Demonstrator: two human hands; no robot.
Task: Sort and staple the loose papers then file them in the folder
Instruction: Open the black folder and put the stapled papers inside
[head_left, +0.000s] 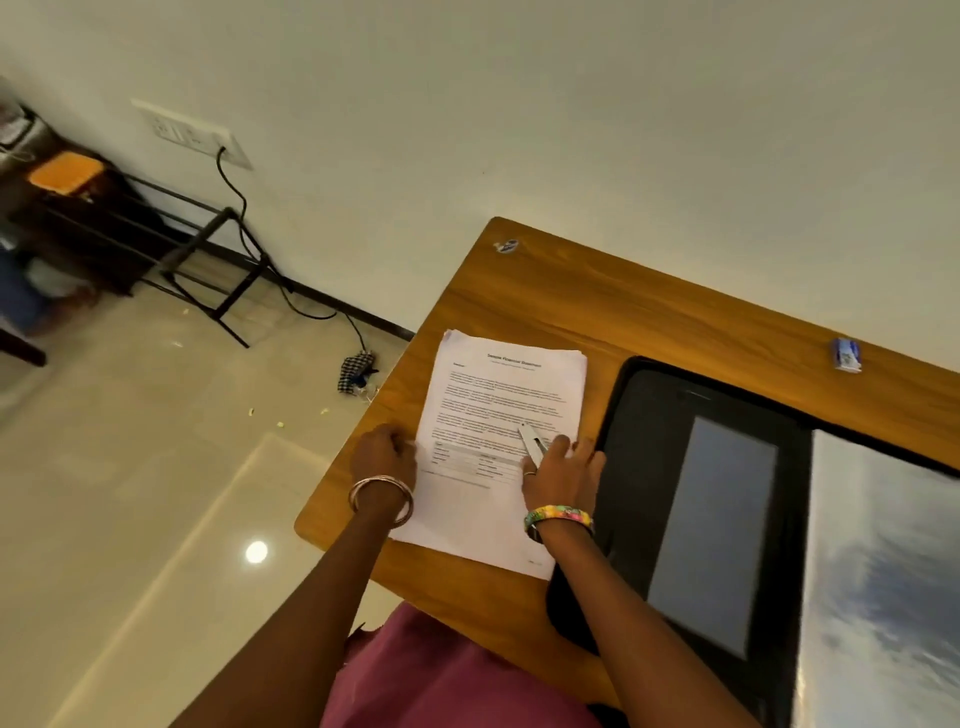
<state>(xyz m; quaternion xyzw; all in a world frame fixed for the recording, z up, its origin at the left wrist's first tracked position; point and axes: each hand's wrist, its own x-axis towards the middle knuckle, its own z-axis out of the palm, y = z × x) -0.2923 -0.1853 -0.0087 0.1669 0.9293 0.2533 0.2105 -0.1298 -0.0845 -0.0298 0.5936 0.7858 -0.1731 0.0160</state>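
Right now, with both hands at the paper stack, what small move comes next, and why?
Probably slide the stapler in the right hand up to the stack's top corner: the sheets look roughly squared, the left hand steadies their edge, and the stapler sits mid-page.

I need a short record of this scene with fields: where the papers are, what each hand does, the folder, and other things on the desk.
papers: one stack lying flat on the desk, printed page on top
left hand: fingers curled, at the stack's left edge
right hand: on the stack, holds a small white stapler
folder: black, open beside the stack, on its right
other: small blue-white box near the desk's far edge
stapling: cannot tell whether done
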